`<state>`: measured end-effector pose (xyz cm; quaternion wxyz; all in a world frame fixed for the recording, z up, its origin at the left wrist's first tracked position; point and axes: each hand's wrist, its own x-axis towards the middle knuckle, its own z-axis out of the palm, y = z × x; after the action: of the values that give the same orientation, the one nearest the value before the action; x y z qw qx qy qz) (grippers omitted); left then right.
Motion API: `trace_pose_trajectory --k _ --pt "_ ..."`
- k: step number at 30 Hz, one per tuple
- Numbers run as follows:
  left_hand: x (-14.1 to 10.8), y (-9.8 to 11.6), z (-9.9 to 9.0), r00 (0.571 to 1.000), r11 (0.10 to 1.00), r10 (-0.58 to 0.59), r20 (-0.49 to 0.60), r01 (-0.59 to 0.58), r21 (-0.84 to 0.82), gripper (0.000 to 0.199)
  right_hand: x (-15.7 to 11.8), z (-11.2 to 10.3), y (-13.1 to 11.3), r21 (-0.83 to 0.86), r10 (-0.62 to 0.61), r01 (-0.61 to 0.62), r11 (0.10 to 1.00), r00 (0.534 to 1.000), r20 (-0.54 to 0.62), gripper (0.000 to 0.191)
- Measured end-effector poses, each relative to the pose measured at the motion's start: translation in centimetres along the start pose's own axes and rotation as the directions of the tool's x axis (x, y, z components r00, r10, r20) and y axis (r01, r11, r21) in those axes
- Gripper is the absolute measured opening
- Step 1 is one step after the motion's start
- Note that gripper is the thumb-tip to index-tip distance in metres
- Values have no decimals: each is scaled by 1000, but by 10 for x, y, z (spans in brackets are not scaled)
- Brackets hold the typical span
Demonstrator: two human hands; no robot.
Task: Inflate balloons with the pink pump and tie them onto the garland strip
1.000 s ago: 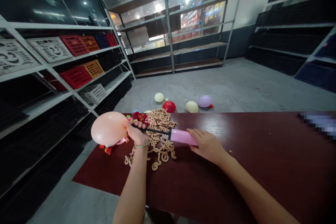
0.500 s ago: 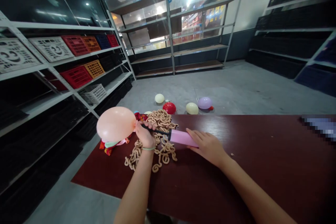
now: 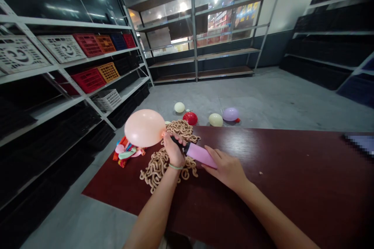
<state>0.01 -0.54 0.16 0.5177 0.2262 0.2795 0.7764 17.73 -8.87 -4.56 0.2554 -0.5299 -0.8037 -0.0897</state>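
A pink hand pump (image 3: 201,155) with a black end is held over the dark red table (image 3: 263,194). My left hand (image 3: 174,151) is closed on the pump's black handle and the neck of a peach balloon (image 3: 144,128), which is inflated and points left. My right hand (image 3: 226,167) wraps round the pump's pink barrel. Under and behind my left hand lies a heap of beige curly strands (image 3: 157,169). Flat, colourful balloons (image 3: 127,151) lie at the table's left edge, just below the peach balloon.
On the floor beyond the table are a red balloon (image 3: 190,118), a purple balloon (image 3: 230,114) and pale yellow balloons (image 3: 215,120). Shelves with crates (image 3: 89,80) stand at the left. A pixelated object (image 3: 360,142) lies at the table's right edge.
My left hand and the peach balloon have moved right, toward the pump barrel. The black rod between handle and barrel no longer shows. More of the flat balloons is visible.
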Motion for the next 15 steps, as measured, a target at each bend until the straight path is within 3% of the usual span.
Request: trace_pose_trajectory --k 4,11,15 --pt "0 -1 0 999 1000 21 28 -21 11 26 0 -2 14 -20 -35 35 999 999 -2 53" --pt "38 36 -21 974 989 146 -174 -148 2 23 1 -9 46 -89 -95 94 992 995 -10 47" --pt "36 36 -20 964 985 167 -208 -170 2 24 -2 -3 37 -69 -49 48 996 999 -13 42"
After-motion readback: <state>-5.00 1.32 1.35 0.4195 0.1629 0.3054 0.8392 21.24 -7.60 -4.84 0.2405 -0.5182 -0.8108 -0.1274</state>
